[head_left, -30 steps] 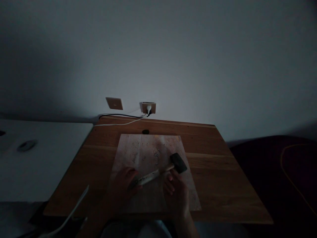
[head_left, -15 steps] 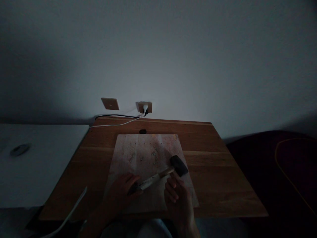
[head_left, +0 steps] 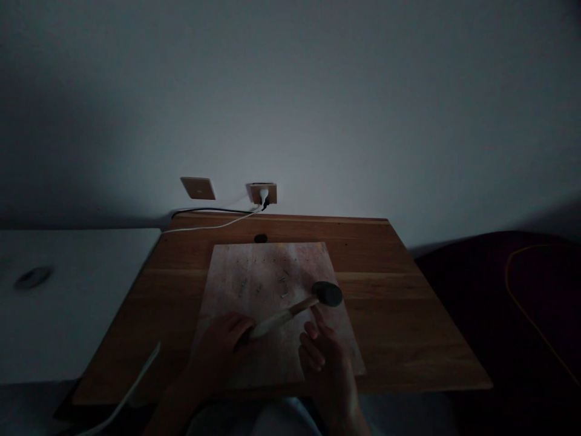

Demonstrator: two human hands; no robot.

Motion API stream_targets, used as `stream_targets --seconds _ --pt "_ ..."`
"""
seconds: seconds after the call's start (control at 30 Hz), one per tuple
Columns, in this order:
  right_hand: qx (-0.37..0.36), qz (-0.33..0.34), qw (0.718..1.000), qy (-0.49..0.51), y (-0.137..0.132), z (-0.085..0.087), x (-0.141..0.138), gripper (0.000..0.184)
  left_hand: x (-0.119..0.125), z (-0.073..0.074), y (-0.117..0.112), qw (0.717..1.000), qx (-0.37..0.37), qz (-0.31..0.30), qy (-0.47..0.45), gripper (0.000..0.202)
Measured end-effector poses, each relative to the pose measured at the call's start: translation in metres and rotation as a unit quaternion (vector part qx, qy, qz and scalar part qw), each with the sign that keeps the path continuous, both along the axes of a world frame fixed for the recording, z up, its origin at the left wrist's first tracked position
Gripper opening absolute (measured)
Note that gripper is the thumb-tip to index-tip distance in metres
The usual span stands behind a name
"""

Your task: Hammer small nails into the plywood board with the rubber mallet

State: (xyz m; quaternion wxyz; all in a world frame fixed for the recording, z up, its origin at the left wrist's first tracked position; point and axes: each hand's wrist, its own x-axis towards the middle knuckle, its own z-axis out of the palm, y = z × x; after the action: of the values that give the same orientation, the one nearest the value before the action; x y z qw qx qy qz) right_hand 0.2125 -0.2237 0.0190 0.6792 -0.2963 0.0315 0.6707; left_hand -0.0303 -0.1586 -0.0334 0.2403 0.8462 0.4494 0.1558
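The room is dim. My left hand (head_left: 222,350) is closed round the end of a mallet's pale wooden handle (head_left: 278,319). Its black head (head_left: 327,293) lies over the right part of a light square board (head_left: 254,272) on a brown wooden table (head_left: 399,315). My right hand (head_left: 323,354) rests on the board just below the handle, fingers partly curled, one fingertip near the handle close to the head; nothing shows in it. Several small nails (head_left: 282,286) lie scattered on the board above the mallet.
A wall socket (head_left: 262,193) with a white plug and a dark one sits behind the table, and cables run left from it. A blank wall plate (head_left: 198,188) is beside it. A white surface (head_left: 77,297) adjoins on the left. A small dark object (head_left: 260,238) lies at the board's far edge.
The mallet head has tipped and shifted slightly up the board. My right hand drew back a little from the handle. The view shifted slightly.
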Motion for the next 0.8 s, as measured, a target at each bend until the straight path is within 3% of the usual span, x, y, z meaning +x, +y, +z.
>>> stream_targets --seconds 0.13,0.27,0.53,0.8 --pt "-0.014 -0.006 1.000 -0.023 0.005 -0.003 0.000 0.030 -0.002 0.000 0.001 1.000 0.000 0.001 0.010 0.025" --pt "-0.034 -0.024 0.999 -0.031 0.010 -0.005 0.001 0.042 -0.001 -0.001 0.001 1.000 0.009 0.000 0.021 0.025" --pt "-0.046 -0.045 0.997 -0.030 0.011 -0.006 0.001 0.045 -0.001 0.003 -0.001 1.000 -0.002 0.003 0.023 0.026" --pt "-0.018 -0.009 1.000 -0.005 0.018 -0.016 0.008 0.043 -0.005 -0.004 -0.001 0.999 0.020 -0.004 0.046 0.036"
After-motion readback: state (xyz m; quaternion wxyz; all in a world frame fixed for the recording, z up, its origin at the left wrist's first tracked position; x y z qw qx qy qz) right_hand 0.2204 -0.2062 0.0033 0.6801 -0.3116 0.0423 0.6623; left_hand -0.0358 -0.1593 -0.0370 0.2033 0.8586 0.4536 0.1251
